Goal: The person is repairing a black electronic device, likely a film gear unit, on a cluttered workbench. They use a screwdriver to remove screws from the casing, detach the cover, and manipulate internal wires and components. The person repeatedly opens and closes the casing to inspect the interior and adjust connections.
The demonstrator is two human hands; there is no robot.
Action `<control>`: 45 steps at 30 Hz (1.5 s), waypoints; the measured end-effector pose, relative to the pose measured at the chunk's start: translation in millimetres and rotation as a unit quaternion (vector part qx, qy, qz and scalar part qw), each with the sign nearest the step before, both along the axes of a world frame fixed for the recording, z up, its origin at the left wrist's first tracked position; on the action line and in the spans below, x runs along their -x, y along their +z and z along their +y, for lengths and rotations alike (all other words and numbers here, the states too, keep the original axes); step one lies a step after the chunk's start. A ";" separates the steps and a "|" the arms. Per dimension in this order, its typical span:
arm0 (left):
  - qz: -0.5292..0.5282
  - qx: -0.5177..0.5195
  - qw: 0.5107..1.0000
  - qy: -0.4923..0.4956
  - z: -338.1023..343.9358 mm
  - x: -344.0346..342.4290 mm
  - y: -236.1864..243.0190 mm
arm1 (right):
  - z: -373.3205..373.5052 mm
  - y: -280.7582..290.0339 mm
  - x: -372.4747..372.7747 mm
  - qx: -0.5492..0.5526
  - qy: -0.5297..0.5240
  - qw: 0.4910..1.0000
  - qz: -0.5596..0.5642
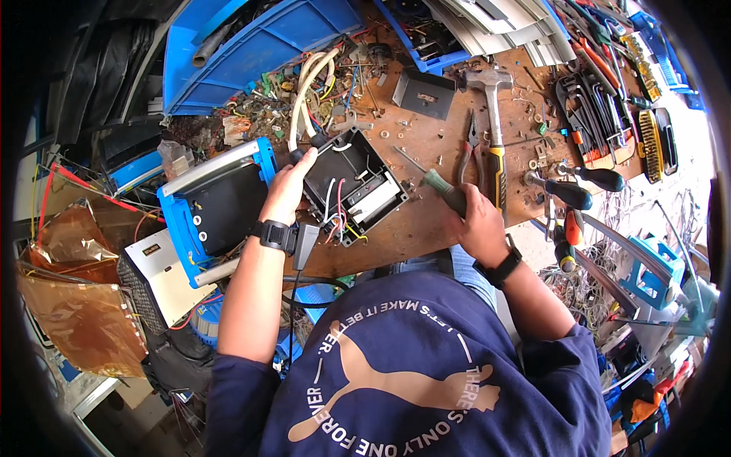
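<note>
My left hand (285,186) is closed on the left side of an open black plastic electrical box (333,169), beside its cable entry. Thick off-white cables (295,114) run up and away from that entry. Inside the box are a pale block (375,199) and loose red, white and yellow wires (336,217) near the front corner. In my right hand (481,230) is a screwdriver (445,192) with a green handle, its thin shaft pointing up and left, apart from the box. A dark square cover (424,94) lies beyond the box.
Pliers (470,152) and a hammer (493,114) lie right of the screwdriver. More screwdrivers (567,192), hex keys (590,107) and a brush (651,145) line the right side. A blue-and-black frame (228,206) stands left; a blue bin (259,57) and scrap heap (266,103) lie behind.
</note>
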State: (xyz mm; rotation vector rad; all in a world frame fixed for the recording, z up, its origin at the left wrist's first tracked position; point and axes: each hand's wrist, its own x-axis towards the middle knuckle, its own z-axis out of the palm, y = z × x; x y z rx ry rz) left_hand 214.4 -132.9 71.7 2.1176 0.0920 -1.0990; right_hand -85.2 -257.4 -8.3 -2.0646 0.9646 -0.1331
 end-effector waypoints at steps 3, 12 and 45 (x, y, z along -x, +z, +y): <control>0.028 -0.039 0.999 -0.012 0.8 -7.6 -4.6 | 0.4 10.9 15.7 -0.027 -0.022 0.999 -0.032; 0.012 0.030 0.999 0.012 5.3 4.9 -7.3 | -5.1 67.7 60.5 -0.189 0.033 0.976 -0.105; -0.212 0.005 0.939 -0.270 -41.3 6.2 -7.4 | -14.4 138.5 49.9 0.018 0.008 0.997 -0.080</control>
